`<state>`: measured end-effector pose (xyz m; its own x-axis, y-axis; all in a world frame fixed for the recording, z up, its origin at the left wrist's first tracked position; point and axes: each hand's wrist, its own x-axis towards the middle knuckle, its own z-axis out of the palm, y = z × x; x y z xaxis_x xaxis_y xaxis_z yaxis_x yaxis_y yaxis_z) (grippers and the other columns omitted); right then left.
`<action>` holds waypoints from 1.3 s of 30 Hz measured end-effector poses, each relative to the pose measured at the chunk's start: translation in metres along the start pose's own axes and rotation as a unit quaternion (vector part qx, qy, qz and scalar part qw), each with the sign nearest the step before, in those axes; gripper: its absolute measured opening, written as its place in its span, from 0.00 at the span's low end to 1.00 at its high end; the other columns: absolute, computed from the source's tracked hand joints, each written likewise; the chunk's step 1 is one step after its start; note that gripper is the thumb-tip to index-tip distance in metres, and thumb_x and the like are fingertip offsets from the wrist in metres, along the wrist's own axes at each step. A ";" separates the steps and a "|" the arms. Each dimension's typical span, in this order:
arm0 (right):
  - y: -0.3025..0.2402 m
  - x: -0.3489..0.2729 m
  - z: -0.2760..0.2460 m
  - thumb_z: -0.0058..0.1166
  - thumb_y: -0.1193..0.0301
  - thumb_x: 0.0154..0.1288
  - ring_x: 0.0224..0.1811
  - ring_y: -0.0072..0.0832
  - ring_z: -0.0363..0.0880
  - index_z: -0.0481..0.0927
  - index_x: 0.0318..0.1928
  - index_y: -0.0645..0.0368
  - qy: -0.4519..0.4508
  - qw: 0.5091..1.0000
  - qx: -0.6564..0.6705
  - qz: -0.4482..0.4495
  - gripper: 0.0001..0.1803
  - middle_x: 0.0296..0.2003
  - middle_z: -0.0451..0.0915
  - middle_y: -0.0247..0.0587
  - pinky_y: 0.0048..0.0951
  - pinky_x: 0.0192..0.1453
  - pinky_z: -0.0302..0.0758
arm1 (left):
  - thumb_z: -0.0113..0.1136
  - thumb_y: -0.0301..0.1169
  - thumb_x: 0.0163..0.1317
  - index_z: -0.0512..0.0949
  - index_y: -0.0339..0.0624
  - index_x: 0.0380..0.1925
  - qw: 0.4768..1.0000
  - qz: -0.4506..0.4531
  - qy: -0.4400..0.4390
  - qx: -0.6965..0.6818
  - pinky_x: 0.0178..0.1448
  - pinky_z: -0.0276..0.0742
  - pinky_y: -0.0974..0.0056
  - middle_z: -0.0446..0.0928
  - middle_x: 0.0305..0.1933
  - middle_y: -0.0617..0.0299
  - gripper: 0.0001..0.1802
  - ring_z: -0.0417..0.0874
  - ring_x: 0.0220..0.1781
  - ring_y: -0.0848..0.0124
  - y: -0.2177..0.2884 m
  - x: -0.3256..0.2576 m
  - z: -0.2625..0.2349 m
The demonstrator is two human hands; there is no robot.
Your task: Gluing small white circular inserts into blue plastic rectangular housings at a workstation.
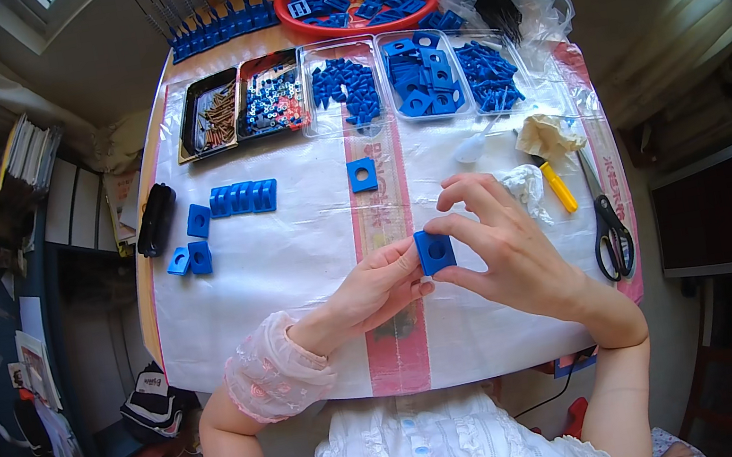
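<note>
A blue square plastic plate with a round hole [430, 265] is held over the near middle of the table. My left hand [373, 287] pinches its left edge between thumb and fingers. On the opposite side, my right hand [515, 253] grips the plate, thumb at the lower corner and index finger at the top. A similar blue plate [363, 188] lies flat beyond my hands. To the left, several blue pieces stand in a row [243, 198], with a few loose blue pieces [198, 220] beside them.
Across the back stand trays of brass-coloured screws [220, 116], small nuts [271, 100] and blue parts [346, 88]. Behind them is a red basin [287, 23]. Black scissors [613, 237], a yellow-handled tool [559, 188] and crumpled tissue [524, 188] lie right; a black case [157, 219] lies left.
</note>
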<state>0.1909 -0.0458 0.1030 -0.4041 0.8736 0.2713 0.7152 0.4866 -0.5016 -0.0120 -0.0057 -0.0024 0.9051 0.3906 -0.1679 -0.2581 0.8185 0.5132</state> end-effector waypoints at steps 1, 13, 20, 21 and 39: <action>0.000 0.000 0.000 0.70 0.74 0.46 0.59 0.44 0.68 0.79 0.43 0.63 0.000 1.000 0.000 0.000 0.21 0.49 0.71 0.46 0.40 0.61 0.71 | 0.45 0.44 0.78 0.70 0.47 0.60 1.000 -0.001 0.001 0.001 0.55 0.69 0.69 0.74 0.55 0.71 0.19 0.72 0.52 0.83 0.000 0.000 0.000; 0.000 -0.001 0.001 0.70 0.74 0.46 0.59 0.44 0.68 0.79 0.44 0.63 -0.001 1.000 0.003 0.002 0.22 0.49 0.72 0.46 0.41 0.61 0.71 | 0.45 0.44 0.78 0.70 0.47 0.60 1.000 0.000 0.002 0.009 0.55 0.69 0.69 0.74 0.55 0.71 0.19 0.72 0.52 0.82 0.001 -0.001 0.002; 0.000 0.000 0.001 0.70 0.74 0.46 0.58 0.44 0.69 0.78 0.44 0.63 0.000 1.000 0.006 0.000 0.22 0.48 0.72 0.46 0.41 0.61 0.71 | 0.44 0.45 0.78 0.70 0.47 0.60 1.000 0.000 0.001 0.007 0.56 0.68 0.68 0.74 0.56 0.71 0.19 0.72 0.52 0.82 0.000 -0.001 0.000; 0.000 0.000 0.001 0.70 0.74 0.46 0.58 0.44 0.69 0.78 0.44 0.63 0.001 1.000 0.007 0.000 0.22 0.48 0.71 0.46 0.41 0.61 0.71 | 0.44 0.45 0.78 0.70 0.47 0.60 1.000 -0.002 0.004 0.007 0.56 0.68 0.68 0.74 0.56 0.71 0.19 0.72 0.52 0.82 0.000 -0.001 0.001; 0.000 0.000 0.002 0.70 0.73 0.47 0.57 0.43 0.69 0.79 0.44 0.63 0.000 1.000 0.001 0.000 0.22 0.47 0.71 0.45 0.40 0.60 0.71 | 0.44 0.44 0.78 0.69 0.47 0.60 1.000 -0.001 0.000 -0.003 0.57 0.69 0.67 0.74 0.56 0.70 0.20 0.72 0.53 0.82 0.000 -0.001 0.000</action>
<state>0.1894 -0.0463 0.1013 -0.4038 0.8738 0.2711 0.7138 0.4862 -0.5041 -0.0131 -0.0056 -0.0022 0.9056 0.3885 -0.1699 -0.2575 0.8222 0.5076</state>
